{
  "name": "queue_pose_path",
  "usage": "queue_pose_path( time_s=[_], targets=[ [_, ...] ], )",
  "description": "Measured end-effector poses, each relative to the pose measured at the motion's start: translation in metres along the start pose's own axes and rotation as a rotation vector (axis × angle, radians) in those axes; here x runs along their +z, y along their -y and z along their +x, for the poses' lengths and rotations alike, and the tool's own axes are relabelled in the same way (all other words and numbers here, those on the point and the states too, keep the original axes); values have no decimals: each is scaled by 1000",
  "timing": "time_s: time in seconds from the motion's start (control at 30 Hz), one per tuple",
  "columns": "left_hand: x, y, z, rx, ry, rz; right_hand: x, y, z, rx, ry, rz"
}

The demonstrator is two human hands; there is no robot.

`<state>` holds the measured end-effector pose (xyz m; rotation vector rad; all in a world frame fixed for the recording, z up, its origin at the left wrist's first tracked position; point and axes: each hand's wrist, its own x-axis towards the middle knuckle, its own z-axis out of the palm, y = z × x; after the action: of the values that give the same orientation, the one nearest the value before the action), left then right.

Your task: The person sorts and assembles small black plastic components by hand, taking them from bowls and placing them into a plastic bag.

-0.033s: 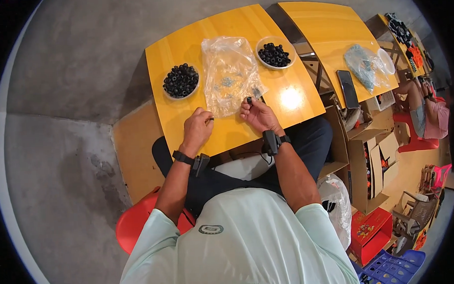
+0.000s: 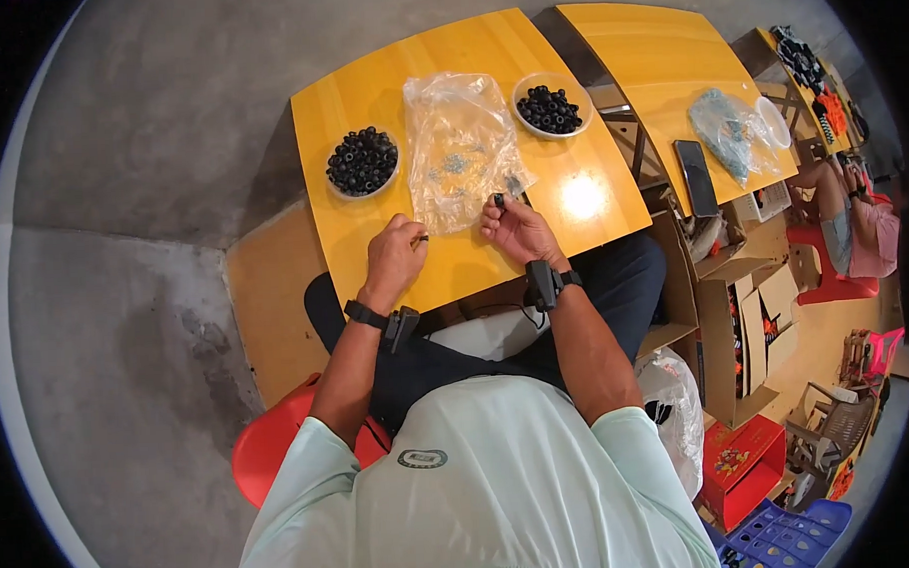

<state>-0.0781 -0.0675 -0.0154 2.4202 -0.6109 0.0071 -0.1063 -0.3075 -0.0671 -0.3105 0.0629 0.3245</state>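
Observation:
My left hand (image 2: 395, 258) is over the near part of the yellow table (image 2: 454, 274), thumb and fingers pinched on a small dark piece (image 2: 424, 238) whose kind is too small to tell. To its right, my right hand (image 2: 519, 231) has its fingers curled round a small black cylindrical piece (image 2: 499, 199). A clear plastic bag (image 2: 448, 109) lies flat just beyond both hands, with small silvery pieces (image 2: 456, 164) on it. Left of the bag, a clear round bowl (image 2: 363, 196) is heaped with small black ring-shaped pieces (image 2: 363, 160). Another clear bowl (image 2: 584, 97) of similar black pieces stands at the far right.
A second yellow table (image 2: 647, 52) to the right bears a black phone (image 2: 696, 177) and a plastic bag of bluish-grey pieces (image 2: 724, 129). Open cardboard boxes (image 2: 719, 350) and a red box (image 2: 746, 469) stand below. Another person (image 2: 868, 234) sits at the far right.

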Motion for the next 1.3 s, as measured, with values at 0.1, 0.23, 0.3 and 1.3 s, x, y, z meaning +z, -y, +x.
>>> queue_pose_path(
  time_s=[0.1, 0.23, 0.3, 1.3],
  targets=[
    [-4, -2, 1, 33, 54, 102, -2, -1, 2, -3, 19, 11],
    [0, -2, 1, 86, 73, 142, -2, -1, 2, -4, 24, 5],
    [2, -1, 2, 121, 44, 146, -2, -1, 2, -10, 28, -3],
    [39, -63, 62, -375, 180, -1278, 2, -1, 0, -41, 4, -11]
  ],
)
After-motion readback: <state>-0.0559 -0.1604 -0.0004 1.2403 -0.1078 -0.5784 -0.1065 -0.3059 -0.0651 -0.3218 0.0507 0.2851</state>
